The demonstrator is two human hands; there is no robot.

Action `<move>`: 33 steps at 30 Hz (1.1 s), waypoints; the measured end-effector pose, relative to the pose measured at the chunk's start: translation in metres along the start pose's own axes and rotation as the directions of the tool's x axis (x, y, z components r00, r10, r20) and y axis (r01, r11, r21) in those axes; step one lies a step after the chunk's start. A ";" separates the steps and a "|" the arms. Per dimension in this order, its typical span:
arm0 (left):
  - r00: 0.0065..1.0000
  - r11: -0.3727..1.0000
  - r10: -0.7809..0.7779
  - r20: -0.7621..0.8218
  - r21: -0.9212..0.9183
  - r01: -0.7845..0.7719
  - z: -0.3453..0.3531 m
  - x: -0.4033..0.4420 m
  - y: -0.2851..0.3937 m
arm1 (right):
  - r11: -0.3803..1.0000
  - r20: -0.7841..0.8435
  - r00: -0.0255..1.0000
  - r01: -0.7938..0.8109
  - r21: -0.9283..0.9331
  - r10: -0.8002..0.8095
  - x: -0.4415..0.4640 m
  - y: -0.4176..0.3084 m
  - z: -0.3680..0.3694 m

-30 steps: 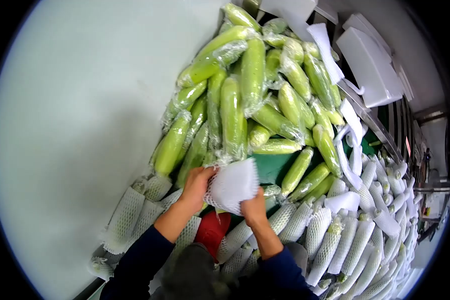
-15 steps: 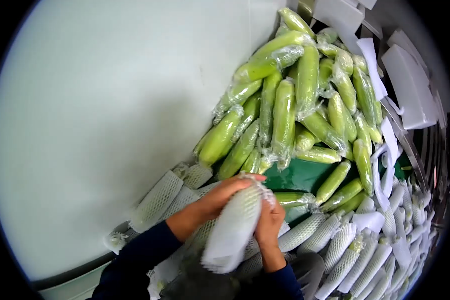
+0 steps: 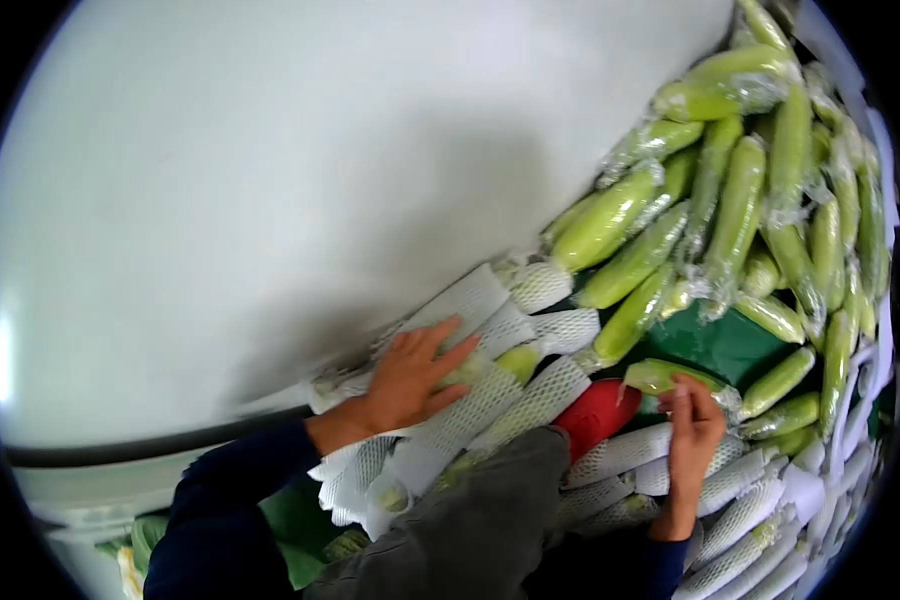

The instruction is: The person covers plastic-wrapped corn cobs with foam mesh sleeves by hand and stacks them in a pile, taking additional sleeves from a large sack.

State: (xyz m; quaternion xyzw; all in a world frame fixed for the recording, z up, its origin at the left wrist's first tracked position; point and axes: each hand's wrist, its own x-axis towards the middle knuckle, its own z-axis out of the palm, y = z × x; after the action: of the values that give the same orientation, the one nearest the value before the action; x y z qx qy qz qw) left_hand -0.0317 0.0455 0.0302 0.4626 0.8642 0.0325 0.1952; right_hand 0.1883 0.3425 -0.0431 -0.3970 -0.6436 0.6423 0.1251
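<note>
My left hand [image 3: 420,370] lies with fingers spread on a row of long pale-green squashes in white foam net sleeves [image 3: 455,300], along the base of the white wall. My right hand [image 3: 694,425] has loosely bent fingers at the near side of a green squash wrapped in clear plastic [image 3: 660,376], which lies on a green surface. The fingertips overlap its edge; I cannot tell whether they press on it. No squash is lifted in either hand.
A heap of plastic-wrapped squashes [image 3: 735,210] rises at the upper right. More net-sleeved squashes [image 3: 740,520] lie at lower right. The white wall [image 3: 300,180] fills the left. Between my hands are a grey trouser leg [image 3: 470,520] and a red shoe [image 3: 598,412].
The net-sleeved squash that both hands held is no longer in them. My left hand now rests on the sleeved row; my right has moved to the wrapped squash. The view has shifted left.
</note>
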 end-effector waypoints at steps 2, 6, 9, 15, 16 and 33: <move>0.997 0.993 -0.060 -0.059 0.096 0.065 0.023 -0.005 0.018 | 0.998 -0.039 0.999 0.003 0.056 -0.001 0.007 -0.002 -0.008; 0.968 0.996 -0.088 -0.234 -0.021 0.085 0.027 -0.014 0.024 | 0.996 -0.036 0.999 0.006 0.094 -0.003 0.007 0.018 -0.014; 0.863 0.998 -0.020 -0.506 -0.061 -0.012 -0.002 -0.024 0.026 | 0.997 -0.013 1.000 0.005 0.078 -0.004 0.007 0.034 -0.017; 0.889 0.958 -0.256 -0.380 0.024 0.286 -0.083 -0.176 -0.002 | 0.977 -0.076 0.987 -0.123 0.174 0.138 0.026 0.091 -0.037; 0.845 0.881 -0.441 -0.303 0.035 0.472 -0.097 -0.222 -0.005 | 0.972 -0.061 0.986 -0.144 0.185 0.158 0.029 0.098 -0.039; 0.405 0.442 -0.895 -0.189 -0.239 0.865 0.064 -0.348 0.075 | 0.895 0.090 0.987 -0.156 0.418 0.130 0.004 0.092 0.016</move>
State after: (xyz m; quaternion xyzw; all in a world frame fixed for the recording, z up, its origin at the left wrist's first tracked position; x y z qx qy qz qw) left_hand 0.2230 -0.2026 0.0957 -0.0824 0.9928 0.0365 0.0785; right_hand 0.2068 0.3209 -0.1321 -0.3873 -0.4612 0.7857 0.1414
